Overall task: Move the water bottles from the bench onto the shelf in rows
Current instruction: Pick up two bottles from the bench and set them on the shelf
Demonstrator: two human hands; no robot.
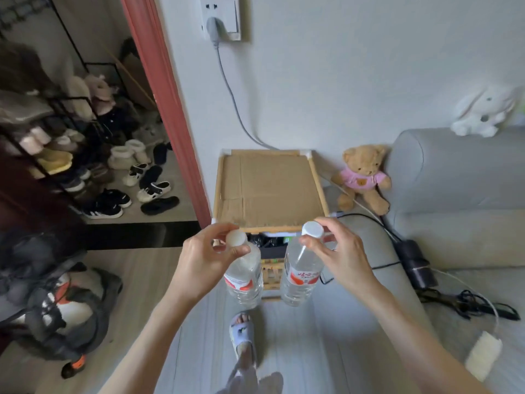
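Each hand pinches a clear water bottle by its white cap: left hand (pixel 203 260) and right hand (pixel 339 251), both in the air near the shelf's (pixel 270 189) front edge; red labels show on the left bottle (pixel 244 277) and right bottle (pixel 301 271)

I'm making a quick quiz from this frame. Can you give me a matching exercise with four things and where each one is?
Things:
1. teddy bear
2. white rabbit toy
3. left bottle
4. plug

Places:
A. in the wall socket
B. held near its cap by the left hand
C. on top of the sofa back
D. beside the shelf, against the sofa

Pairs: 1-D, 2-C, 3-B, 4-A
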